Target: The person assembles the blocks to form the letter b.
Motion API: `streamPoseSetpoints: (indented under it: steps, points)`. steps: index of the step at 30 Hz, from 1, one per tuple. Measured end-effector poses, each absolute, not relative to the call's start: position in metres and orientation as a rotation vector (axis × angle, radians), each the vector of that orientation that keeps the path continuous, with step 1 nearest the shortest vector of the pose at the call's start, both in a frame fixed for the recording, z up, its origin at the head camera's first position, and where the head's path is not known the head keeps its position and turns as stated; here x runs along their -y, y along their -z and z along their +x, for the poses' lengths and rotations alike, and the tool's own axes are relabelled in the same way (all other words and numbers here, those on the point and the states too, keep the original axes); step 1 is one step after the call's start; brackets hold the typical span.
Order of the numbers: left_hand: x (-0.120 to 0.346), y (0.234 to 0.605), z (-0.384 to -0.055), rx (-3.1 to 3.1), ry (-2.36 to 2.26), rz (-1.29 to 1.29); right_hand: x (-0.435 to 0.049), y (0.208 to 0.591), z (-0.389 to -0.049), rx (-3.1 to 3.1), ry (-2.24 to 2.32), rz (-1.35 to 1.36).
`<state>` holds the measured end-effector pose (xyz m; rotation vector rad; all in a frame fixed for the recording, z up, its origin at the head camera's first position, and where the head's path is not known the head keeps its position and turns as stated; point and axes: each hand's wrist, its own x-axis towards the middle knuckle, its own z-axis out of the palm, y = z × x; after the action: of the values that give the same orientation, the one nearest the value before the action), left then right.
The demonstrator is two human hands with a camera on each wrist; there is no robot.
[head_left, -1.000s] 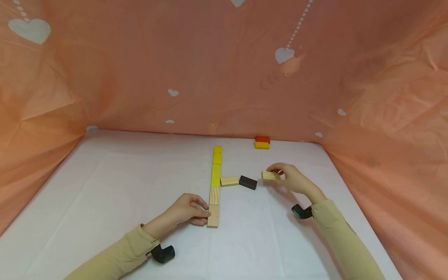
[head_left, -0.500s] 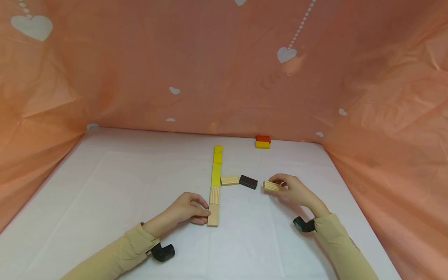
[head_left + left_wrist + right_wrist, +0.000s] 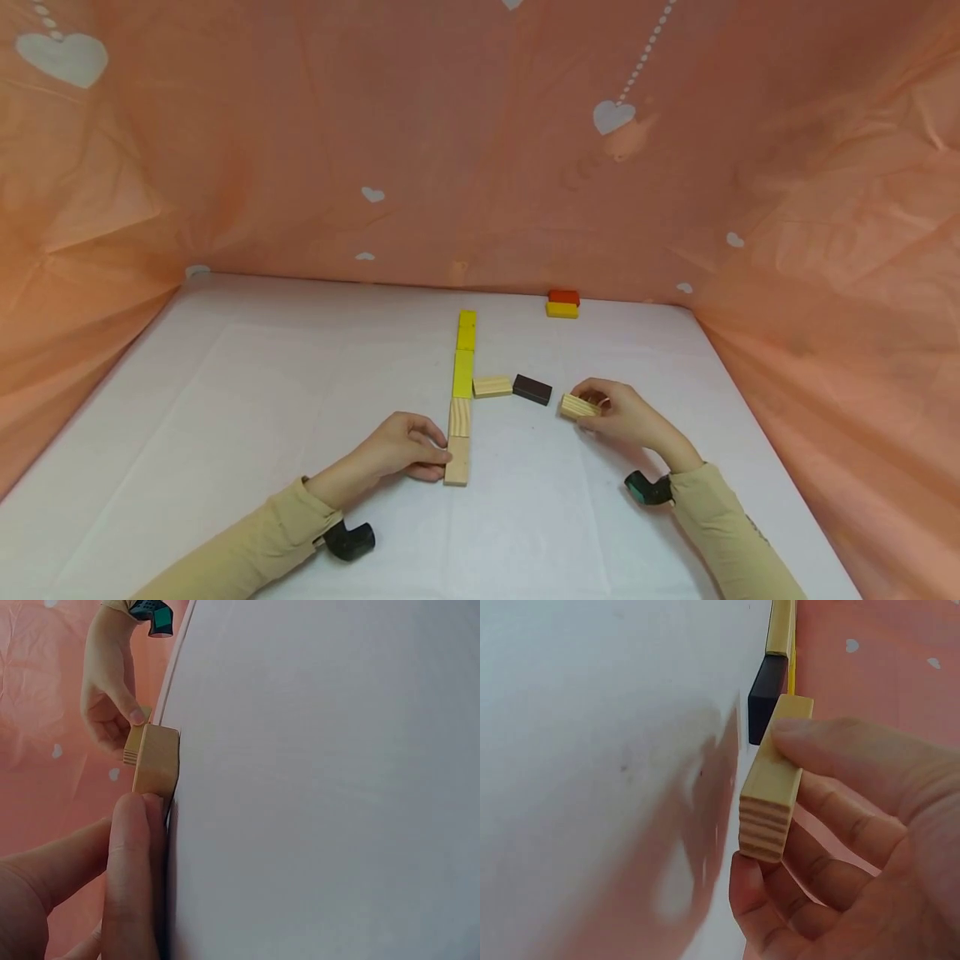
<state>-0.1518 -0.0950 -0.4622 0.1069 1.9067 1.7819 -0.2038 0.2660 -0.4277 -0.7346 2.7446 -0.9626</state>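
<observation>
My right hand [image 3: 628, 415] pinches a striped-grain wooden block [image 3: 576, 407] between thumb and fingers, right of a dark brown block [image 3: 532, 390]. In the right wrist view the thumb lies on the block's [image 3: 771, 776] long face, with fingers below; its shadow falls on the cloth. My left hand [image 3: 396, 448] touches the left side of a plain wooden block [image 3: 457, 462] at the near end of a straight row. Its fingertips meet the block's [image 3: 159, 759] side in the left wrist view. Beyond lie a grained wooden block [image 3: 460, 417] and yellow blocks [image 3: 463, 372].
A light wooden block [image 3: 492, 387] branches right from the row, its far end at the dark block. Near the back edge lie a red block [image 3: 563, 297] and a yellow block [image 3: 562, 310]. Peach curtain [image 3: 480, 150] surrounds the white-covered table [image 3: 262, 375].
My right hand has come nearer to me and lower with the wooden block, which has turned a little. The left hand stays at the near end of the row.
</observation>
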Motion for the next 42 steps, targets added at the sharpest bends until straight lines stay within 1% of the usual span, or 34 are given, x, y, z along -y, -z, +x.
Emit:
streamPoseSetpoints:
  steps: [11, 31, 42]
  points:
    - [0.095, 0.461, -0.150, -1.928, -1.773, 0.124, -0.259, 0.430, -0.203, -2.725, 0.937, -0.760]
    - [0.095, 0.468, -0.153, -1.915, -1.792, 0.144, -0.237, 0.433, -0.198, -2.787, 0.896, -0.661]
    - [0.096, 0.465, -0.153, -1.917, -1.782, 0.129, -0.252, 0.427, -0.199, -2.640, 0.929, -0.752]
